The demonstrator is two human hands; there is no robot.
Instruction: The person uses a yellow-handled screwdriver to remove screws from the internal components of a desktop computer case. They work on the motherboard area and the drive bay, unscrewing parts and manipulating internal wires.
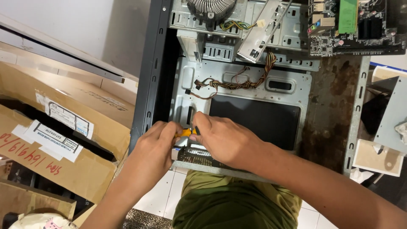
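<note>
While both hands [190, 140] pinch a yellow-handled tool [186, 132], white-labelled cardboard boxes [63, 127] lie left.

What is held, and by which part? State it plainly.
Both hands, left hand and right hand, grip a yellow-handled tool by its handle; its tip is hidden.

Yellow screwdriver handle [185, 132] (mostly hidden) at case's [241, 91] near edge.
</note>
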